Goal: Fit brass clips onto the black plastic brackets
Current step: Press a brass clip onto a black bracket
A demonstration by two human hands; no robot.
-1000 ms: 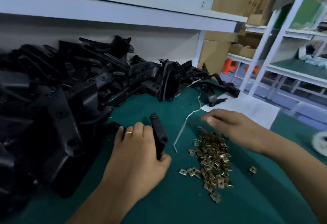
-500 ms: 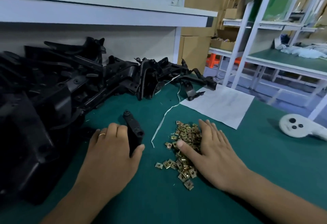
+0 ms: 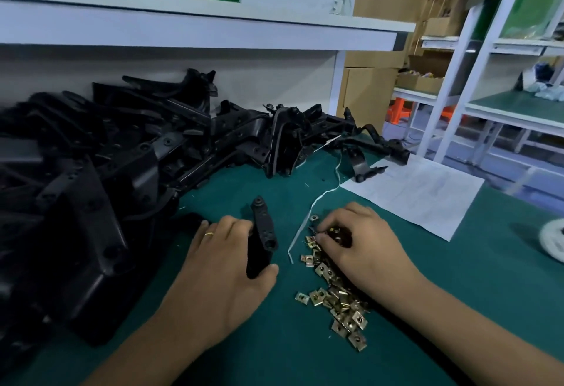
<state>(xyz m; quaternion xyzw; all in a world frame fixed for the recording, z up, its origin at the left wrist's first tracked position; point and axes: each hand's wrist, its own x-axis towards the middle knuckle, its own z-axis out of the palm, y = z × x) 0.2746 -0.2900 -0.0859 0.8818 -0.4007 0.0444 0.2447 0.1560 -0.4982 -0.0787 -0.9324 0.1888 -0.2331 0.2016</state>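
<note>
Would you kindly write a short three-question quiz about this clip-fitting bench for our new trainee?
1. True or false: the left hand holds a black bracket.
2. What is the right hand doing? A) resting on the paper sheet B) picking among the brass clips C) pulling the white string
3. Fill in: the big bracket pile lies to the person's ____.

Key: 1 true; 2 B; 3 left.
</note>
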